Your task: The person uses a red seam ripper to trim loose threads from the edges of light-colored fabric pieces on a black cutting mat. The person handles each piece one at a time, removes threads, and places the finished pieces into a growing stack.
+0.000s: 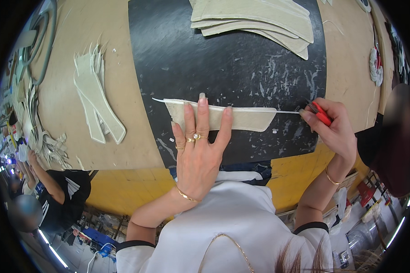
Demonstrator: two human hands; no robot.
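Note:
On the black mat (214, 63) lies a curved cream fabric piece (255, 121), with a thin white cord (287, 112) along its upper edge. The cord sticks out past both ends of the piece. My left hand (198, 154) presses flat on the piece, fingers spread, several fingertips over the corded edge. At the right end, my right hand (336, 129) pinches the cord's tail between thumb and finger. That same hand keeps red-handled snips (322, 113) in its palm, their dark tips pointing up and left.
Matching cream pieces are stacked (255, 20) at the mat's far edge. More finished-looking pieces (98, 95) with loose threads rest on the tan table at left, near bundled strips (36, 132). A co-worker (59, 195) is at lower left. A red-and-white tool (376, 66) lies far right.

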